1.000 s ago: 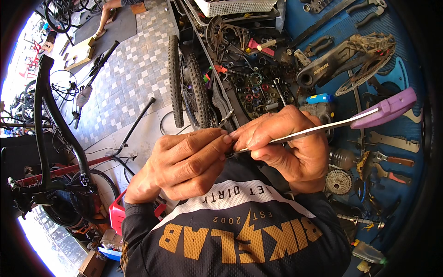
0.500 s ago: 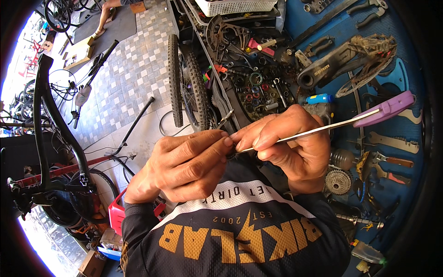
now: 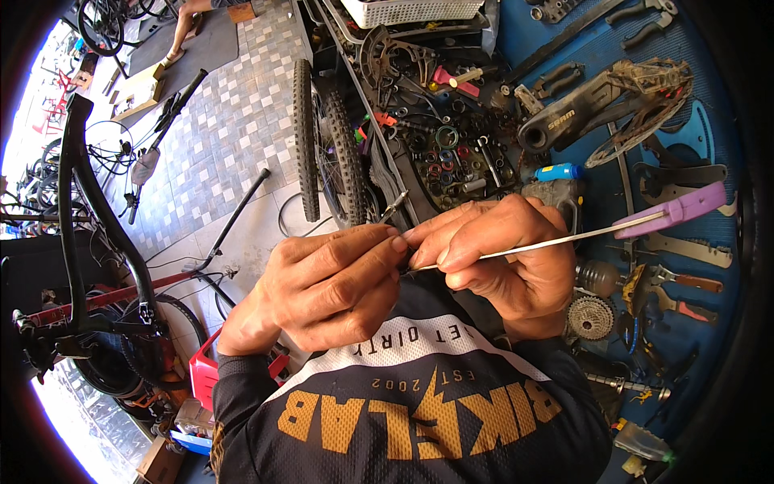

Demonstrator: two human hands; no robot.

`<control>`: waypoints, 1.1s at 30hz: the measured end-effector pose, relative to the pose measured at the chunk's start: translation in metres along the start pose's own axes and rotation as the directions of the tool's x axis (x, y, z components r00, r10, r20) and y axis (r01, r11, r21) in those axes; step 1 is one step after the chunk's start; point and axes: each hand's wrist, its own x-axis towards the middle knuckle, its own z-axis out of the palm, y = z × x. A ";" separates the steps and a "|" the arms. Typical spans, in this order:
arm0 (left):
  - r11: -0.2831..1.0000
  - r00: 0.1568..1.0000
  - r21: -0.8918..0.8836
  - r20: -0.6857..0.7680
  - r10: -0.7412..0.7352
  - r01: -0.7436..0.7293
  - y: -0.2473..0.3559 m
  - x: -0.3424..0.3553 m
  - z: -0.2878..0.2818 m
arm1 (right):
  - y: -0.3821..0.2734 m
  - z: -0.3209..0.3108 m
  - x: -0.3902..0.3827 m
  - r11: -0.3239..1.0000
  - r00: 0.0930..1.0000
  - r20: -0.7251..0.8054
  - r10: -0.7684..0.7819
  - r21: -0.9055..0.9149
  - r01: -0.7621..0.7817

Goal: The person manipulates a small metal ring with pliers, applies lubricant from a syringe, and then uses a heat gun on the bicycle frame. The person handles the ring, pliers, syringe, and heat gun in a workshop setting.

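Observation:
In front of my chest both hands meet at the fingertips. My left hand (image 3: pixel 326 282) is closed in a pinch around a small dark part (image 3: pixel 404 264), mostly hidden by the fingers. Between its thumb and fingers, my right hand (image 3: pixel 520 258) grips a slim metal tool with a flat purple handle (image 3: pixel 676 211). The tool's thin shaft runs across the right hand, and its tip reaches the dark part by the left fingertips. Whether the tip is inside the part or beside it, I cannot tell.
On the right, a blue bench mat (image 3: pixel 504 36) carries a crank arm (image 3: pixel 564 121), a cassette (image 3: pixel 591 317) and several hand tools. A tray of small parts (image 3: pixel 451 153) lies beyond my hands. Bike wheels (image 3: pixel 305 141) stand left of it; a black bike frame (image 3: pixel 105 210) is farther left.
The purple handle has dipped slightly, with the right hand tilting and shifting a little lower. My left hand has barely moved and keeps its pinch.

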 end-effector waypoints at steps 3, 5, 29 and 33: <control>1.000 1.000 -0.004 0.008 0.005 -0.005 -0.001 -0.001 -0.001 | 0.005 0.000 0.001 0.999 0.999 0.012 -0.047 -0.008 0.047; 1.000 1.000 -0.012 0.004 0.009 -0.009 -0.001 -0.001 -0.001 | 0.007 0.000 0.001 0.998 0.998 0.022 -0.060 -0.009 0.060; 0.969 0.982 -0.182 -0.056 -0.182 0.169 -0.001 -0.004 0.003 | 0.010 -0.003 0.006 0.990 0.982 -0.132 -0.138 -0.058 0.131; 0.758 0.813 -0.407 -0.061 -0.579 0.510 0.003 -0.012 0.008 | 0.010 0.005 0.000 1.000 0.979 -0.200 0.026 -0.006 -0.028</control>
